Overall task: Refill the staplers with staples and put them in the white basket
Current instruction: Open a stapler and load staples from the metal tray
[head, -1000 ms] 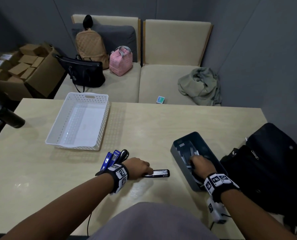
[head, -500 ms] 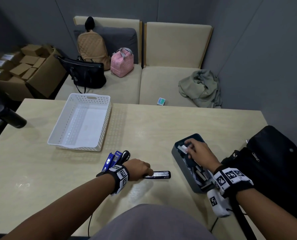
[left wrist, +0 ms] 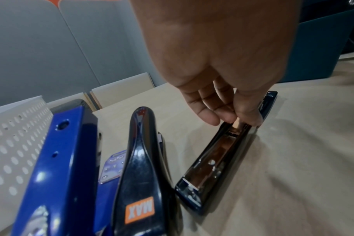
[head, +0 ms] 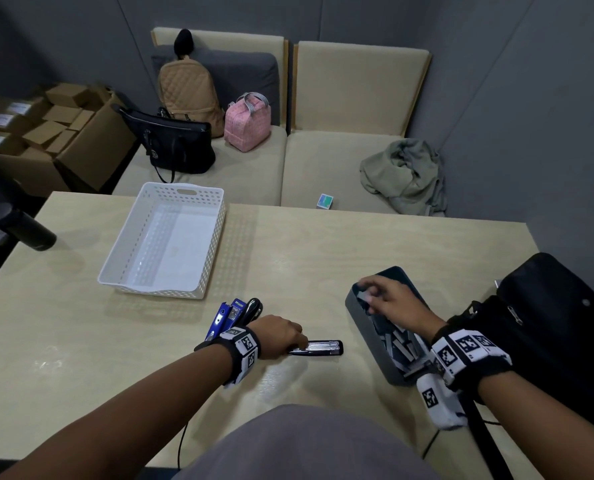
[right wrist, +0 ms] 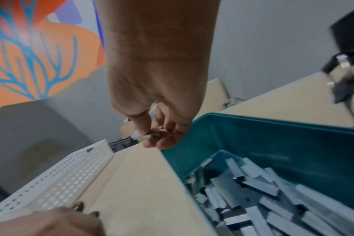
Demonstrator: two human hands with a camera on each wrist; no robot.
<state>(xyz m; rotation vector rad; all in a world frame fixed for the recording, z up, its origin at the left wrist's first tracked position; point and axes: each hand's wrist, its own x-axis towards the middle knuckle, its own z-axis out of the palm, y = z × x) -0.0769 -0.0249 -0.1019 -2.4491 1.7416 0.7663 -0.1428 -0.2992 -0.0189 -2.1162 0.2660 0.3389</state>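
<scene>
A black stapler (head: 318, 348) (left wrist: 222, 153) lies opened flat on the table, its metal channel facing up. My left hand (head: 281, 336) (left wrist: 230, 111) pinches it near the hinge end with curled fingers. Blue and black staplers (head: 234, 315) (left wrist: 137, 172) lie bunched just left of that hand. My right hand (head: 385, 299) (right wrist: 158, 135) hovers over the far end of the teal bin (head: 354, 317) (right wrist: 273, 135) and pinches a strip of staples (right wrist: 142, 137). Several staple strips (right wrist: 263, 191) fill the bin. The white basket (head: 165, 240) stands empty at the far left.
A black bag (head: 548, 323) sits on the table right of the bin. A dark bottle (head: 21, 226) lies at the left table edge. Behind the table is a sofa with bags (head: 184, 133) and a green garment (head: 403, 174).
My right hand has come up out of the near end of the bin with a staple strip and moved to its far end. The left hand keeps its hold on the opened stapler.
</scene>
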